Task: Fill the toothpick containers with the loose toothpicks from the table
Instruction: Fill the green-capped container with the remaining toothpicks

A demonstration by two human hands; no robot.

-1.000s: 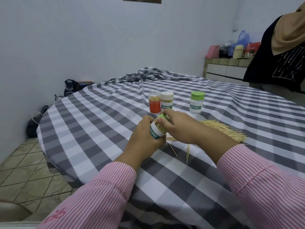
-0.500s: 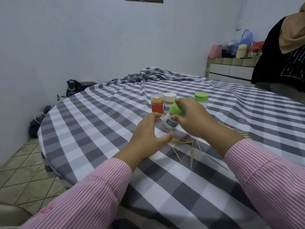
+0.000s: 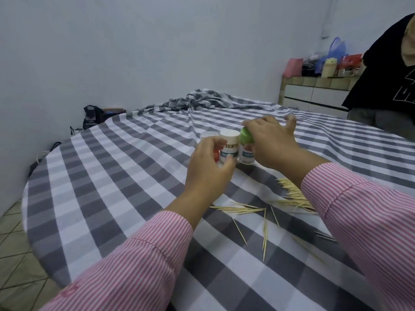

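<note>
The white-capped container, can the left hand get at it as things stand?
Probably yes: the left hand is already at the white-capped container, fingers curling beside it, nothing between them.

grey-and-white checked tablecloth (image 3: 116,176), bunched at far edge | black bag (image 3: 92,115) on floor by wall | tiled floor (image 3: 13,254) | tiled counter (image 3: 314,90) with pink bag (image 3: 293,67), blue plastic bag (image 3: 335,49), yellow bottle (image 3: 329,67) | second person in black top (image 3: 386,70) at right
</note>
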